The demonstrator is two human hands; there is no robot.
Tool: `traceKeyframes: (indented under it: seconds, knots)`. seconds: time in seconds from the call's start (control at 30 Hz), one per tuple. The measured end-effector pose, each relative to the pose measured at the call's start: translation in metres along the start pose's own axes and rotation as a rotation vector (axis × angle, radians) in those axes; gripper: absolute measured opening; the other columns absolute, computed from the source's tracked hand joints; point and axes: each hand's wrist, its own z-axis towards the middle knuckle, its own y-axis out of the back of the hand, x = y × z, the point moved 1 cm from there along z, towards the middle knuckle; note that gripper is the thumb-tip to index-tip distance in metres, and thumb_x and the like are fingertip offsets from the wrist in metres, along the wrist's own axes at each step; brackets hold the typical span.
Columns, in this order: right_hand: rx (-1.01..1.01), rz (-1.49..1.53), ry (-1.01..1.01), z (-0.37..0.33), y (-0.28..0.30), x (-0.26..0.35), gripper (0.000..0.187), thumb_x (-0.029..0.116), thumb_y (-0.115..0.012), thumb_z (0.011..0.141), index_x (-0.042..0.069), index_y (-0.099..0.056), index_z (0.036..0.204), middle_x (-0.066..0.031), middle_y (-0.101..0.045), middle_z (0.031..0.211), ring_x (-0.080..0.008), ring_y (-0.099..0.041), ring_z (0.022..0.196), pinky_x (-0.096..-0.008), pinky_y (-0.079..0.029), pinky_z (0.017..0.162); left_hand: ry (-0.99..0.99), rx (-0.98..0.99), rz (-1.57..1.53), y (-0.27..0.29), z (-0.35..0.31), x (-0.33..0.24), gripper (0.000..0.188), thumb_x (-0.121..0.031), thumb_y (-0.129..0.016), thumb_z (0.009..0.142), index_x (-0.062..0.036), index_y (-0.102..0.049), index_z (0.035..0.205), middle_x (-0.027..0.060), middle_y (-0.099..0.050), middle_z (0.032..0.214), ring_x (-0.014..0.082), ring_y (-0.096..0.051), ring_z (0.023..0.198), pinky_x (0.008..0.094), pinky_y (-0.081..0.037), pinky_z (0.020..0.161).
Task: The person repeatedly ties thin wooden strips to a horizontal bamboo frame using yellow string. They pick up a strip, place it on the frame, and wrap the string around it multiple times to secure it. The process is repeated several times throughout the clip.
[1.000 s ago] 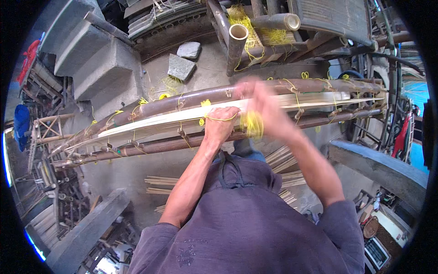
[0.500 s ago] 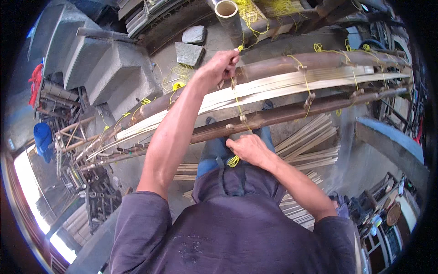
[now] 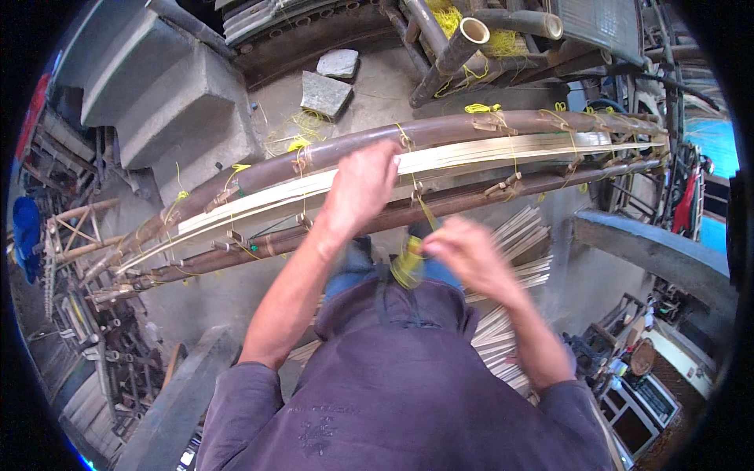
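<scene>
Two dark bamboo poles run across in front of me, the far pole [image 3: 440, 131] and the near pole [image 3: 357, 228]. Pale split strips [image 3: 314, 184] lie between them, and yellow cords with small wooden pegs tie across at intervals. My left hand [image 3: 365, 184] is over the strips, just short of the far pole; its fingers are smeared by motion. On the near side, my right hand [image 3: 467, 251] pinches a yellow cord [image 3: 426, 213] that runs up to the near pole. A loose yellow hank [image 3: 407, 267] hangs beside this hand, blurred, over my lap.
Loose pale strips [image 3: 503, 337] lie on the floor at my right. Concrete steps [image 3: 184, 102] rise at the far left. Two flat stones [image 3: 326, 93] and a bamboo frame [image 3: 448, 67] with yellow cord stand beyond the far pole. A concrete ledge [image 3: 652, 235] is at right.
My left hand has come back from beyond the far pole to above the strips. My right hand has moved up and right, and the yellow hank swings beside it. The view has shifted.
</scene>
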Motion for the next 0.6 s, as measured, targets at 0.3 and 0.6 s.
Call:
traceKeyframes:
  seconds: [0.3,0.6]
  knots:
    - [0.041,-0.435,0.374,0.227,0.047,0.042,0.045,0.030,-0.053,0.091,0.000,-0.053,0.125,-0.0199,-0.055,0.116,-0.0347,-0.056,0.107,-0.0400,-0.044,0.096,-0.012,-0.109,0.201,-0.041,-0.022,0.010,0.010,-0.016,-0.060,0.084,-0.0081,-0.066,0.086,0.0117,-0.066,0.075,0.0296,-0.065,0.075,0.0427,-0.048,0.071]
    - [0.151,0.595,0.080,0.141,-0.014,-0.023,0.024,0.026,-0.050,0.092,0.003,-0.055,0.087,-0.0096,-0.053,0.073,-0.0248,-0.057,0.079,-0.0423,-0.046,0.078,-0.060,-0.234,0.321,-0.042,-0.024,0.020,0.016,-0.022,-0.062,0.084,-0.0067,-0.066,0.088,0.0141,-0.065,0.074,0.0314,-0.064,0.071,0.0421,-0.050,0.064]
